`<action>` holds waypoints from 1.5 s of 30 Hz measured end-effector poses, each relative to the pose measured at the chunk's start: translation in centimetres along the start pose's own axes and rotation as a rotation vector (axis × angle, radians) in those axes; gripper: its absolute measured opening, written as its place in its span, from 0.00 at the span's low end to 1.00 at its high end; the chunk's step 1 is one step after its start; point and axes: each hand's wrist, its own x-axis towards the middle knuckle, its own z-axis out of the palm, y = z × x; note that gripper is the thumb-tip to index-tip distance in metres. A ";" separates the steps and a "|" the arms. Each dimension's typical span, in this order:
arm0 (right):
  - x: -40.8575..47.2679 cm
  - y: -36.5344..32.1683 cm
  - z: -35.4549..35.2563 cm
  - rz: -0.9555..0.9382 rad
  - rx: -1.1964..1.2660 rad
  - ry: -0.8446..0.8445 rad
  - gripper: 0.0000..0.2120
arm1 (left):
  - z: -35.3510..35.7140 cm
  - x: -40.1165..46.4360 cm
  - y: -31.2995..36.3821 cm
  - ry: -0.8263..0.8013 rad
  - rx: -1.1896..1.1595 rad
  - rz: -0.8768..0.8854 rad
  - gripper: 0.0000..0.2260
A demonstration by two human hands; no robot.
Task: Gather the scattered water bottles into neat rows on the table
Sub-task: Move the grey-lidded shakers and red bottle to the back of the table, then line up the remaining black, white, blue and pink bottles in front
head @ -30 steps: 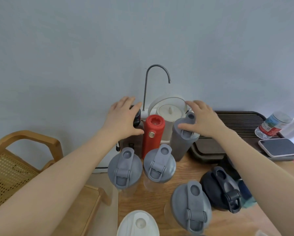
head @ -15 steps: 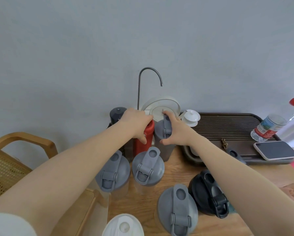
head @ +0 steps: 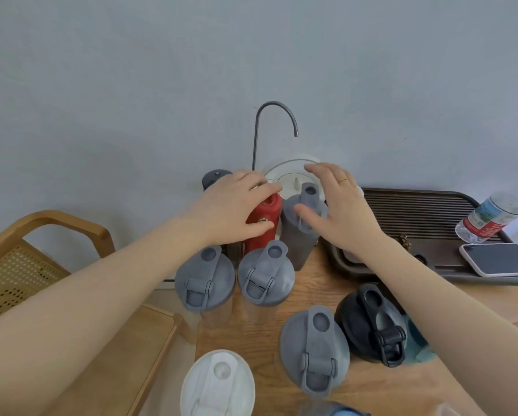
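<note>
Under left hand [head: 236, 205]: cylindrical matte red bottle [head: 263, 226].

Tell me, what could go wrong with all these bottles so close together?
The right hand is open beside the tall gray bottle; a bump could tip it into the red bottle and the bottles in front. The white-lidded bottle stands near the table's front left corner, so a passing forearm might push it off.

A plain pale grey-blue wall [head: 161, 85] fills the upper frame, evenly and softly lit. At lower left stands a wooden chair [head: 50, 232] with a woven cane back — beside the light wood surface [head: 317, 283] at lower centre.
</note>
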 end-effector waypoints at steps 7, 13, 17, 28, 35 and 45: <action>-4.9 -6.0 2.9 0.099 -0.425 -0.633 0.40 | 1.3 -10.1 -1.1 -0.423 -0.181 -0.138 0.44; -4.1 -6.1 5.9 0.318 -0.199 -0.576 0.47 | 3.5 -10.9 -3.4 -0.470 -0.233 -0.183 0.53; -4.0 -5.6 5.9 0.283 -0.183 -0.621 0.49 | 4.7 -10.6 -3.6 -0.355 -0.265 -0.183 0.49; -3.9 -4.5 4.9 0.113 -0.281 -0.686 0.49 | 7.7 -10.9 -3.2 -0.076 -0.459 -0.247 0.43; -4.7 -4.5 3.6 0.198 -0.145 -0.583 0.52 | 7.1 -10.9 -2.6 -0.077 -0.398 -0.264 0.46; -9.7 0.7 -4.8 0.221 -0.209 -0.750 0.37 | 5.5 -8.7 4.9 0.026 -0.217 0.168 0.40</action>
